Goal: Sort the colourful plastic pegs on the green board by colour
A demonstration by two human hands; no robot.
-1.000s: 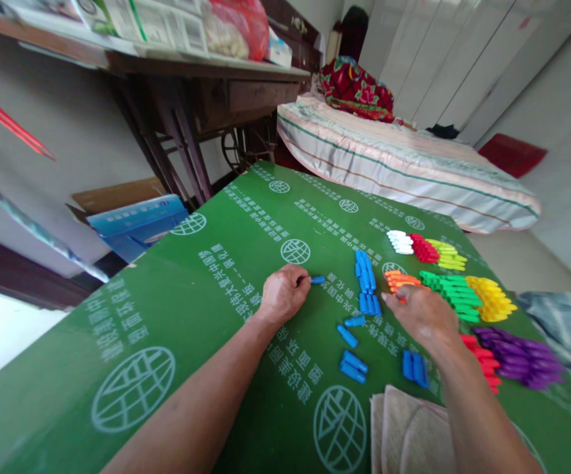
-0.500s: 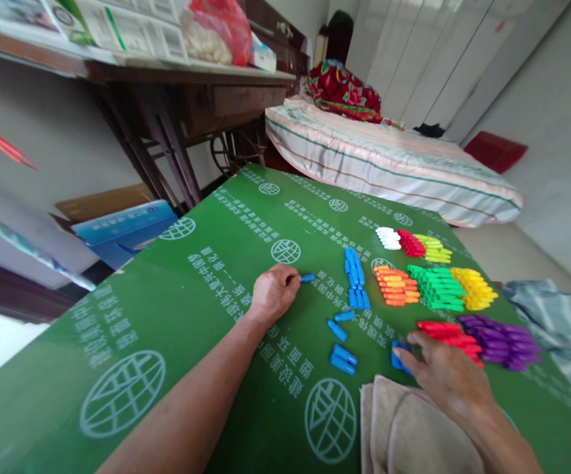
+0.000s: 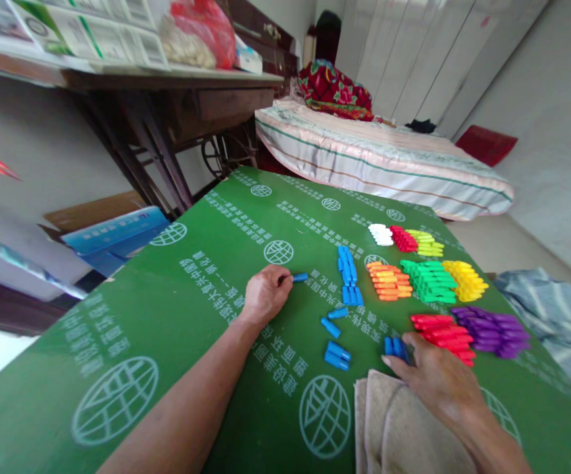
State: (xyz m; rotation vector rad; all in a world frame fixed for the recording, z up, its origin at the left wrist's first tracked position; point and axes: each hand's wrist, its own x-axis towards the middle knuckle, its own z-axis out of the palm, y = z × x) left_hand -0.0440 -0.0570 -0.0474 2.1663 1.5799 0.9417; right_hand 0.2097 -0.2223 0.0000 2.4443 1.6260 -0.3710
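Between the thumb and fingers of my left hand (image 3: 268, 289) is one end of a small blue plastic cylinder (image 3: 300, 278), shaped like a pen cap. Its other end points right, over the green table. My right hand (image 3: 438, 372) curls its thumb and fingers around several blue cylinders (image 3: 395, 348) side by side at the table surface. Loose blue cylinders (image 3: 337, 355) lie between my hands, with two more (image 3: 333, 321) a little farther off. Beyond them, several blue cylinders (image 3: 347, 266) form a narrow block.
Sorted groups of the same pieces lie to the right: white (image 3: 381, 234), orange (image 3: 389, 281), green (image 3: 428, 282), yellow (image 3: 464, 281), red (image 3: 446, 337) and purple (image 3: 493, 331). A folded beige cloth (image 3: 408, 428) sits at the near edge. A bed (image 3: 384, 155) stands behind the green table (image 3: 206, 263).
My right thumb has shifted to the near side of the blue cylinders, and more of them show. The whole view has slid slightly; my left hand keeps its pinch.
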